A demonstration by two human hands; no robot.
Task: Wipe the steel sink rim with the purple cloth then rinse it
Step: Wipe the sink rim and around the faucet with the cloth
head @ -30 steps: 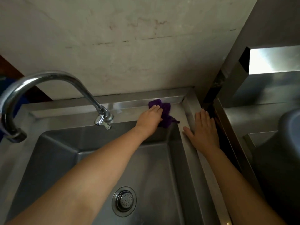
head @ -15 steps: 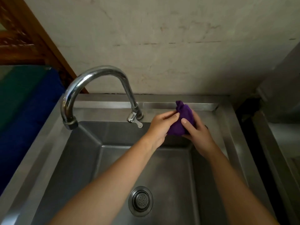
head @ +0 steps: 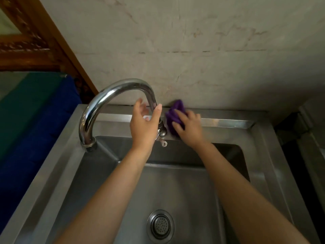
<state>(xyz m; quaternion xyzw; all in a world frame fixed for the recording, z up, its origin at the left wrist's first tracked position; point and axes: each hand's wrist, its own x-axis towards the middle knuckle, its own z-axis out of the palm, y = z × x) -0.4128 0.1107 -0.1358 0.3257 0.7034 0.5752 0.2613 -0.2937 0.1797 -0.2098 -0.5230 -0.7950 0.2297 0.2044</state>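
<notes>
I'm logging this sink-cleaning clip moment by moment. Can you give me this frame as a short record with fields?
left hand: open, fingers spread either side of the faucet neck, no firm grip visible
right hand: holds the bunched purple cloth against the back sink rim, just right of the faucet base
water: no stream visible at the spout
basin: drain strainer in place
task stage: wiping the rim; rinse not yet begun
</notes>
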